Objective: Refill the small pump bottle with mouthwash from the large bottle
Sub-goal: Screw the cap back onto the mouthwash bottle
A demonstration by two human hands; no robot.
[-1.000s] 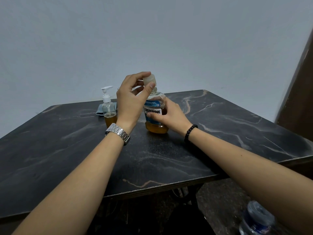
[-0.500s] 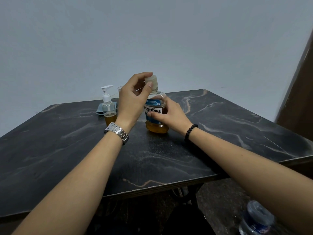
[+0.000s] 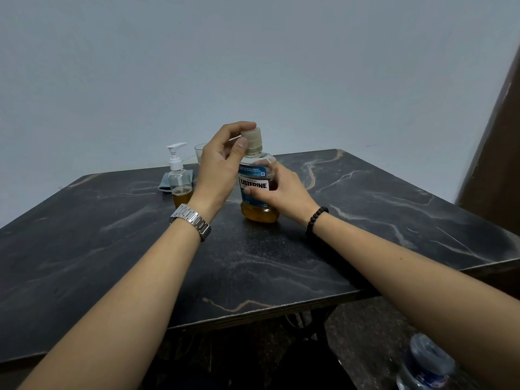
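The large mouthwash bottle (image 3: pixel 257 190), clear with a blue label and amber liquid in its lower part, stands upright on the dark marble table (image 3: pixel 281 263). My right hand (image 3: pixel 287 192) grips its body from the right side. My left hand (image 3: pixel 222 167), with a metal watch on the wrist, pinches the beige cap (image 3: pixel 252 140) on top of the bottle between thumb and fingers. The small pump bottle (image 3: pixel 180 181) with a white pump head stands upright to the left, holding a little amber liquid at its bottom.
A clear glass (image 3: pixel 201 152) stands behind my left hand, partly hidden. A grey-blue cloth (image 3: pixel 166 182) lies behind the pump bottle. A water bottle (image 3: pixel 427 364) stands on the floor at the lower right. A brown door or panel (image 3: pixel 498 164) rises on the right.
My left hand's fingers have shifted around the cap, thumb moving from the cap's side to its front. The large bottle, right hand and pump bottle have stayed put.
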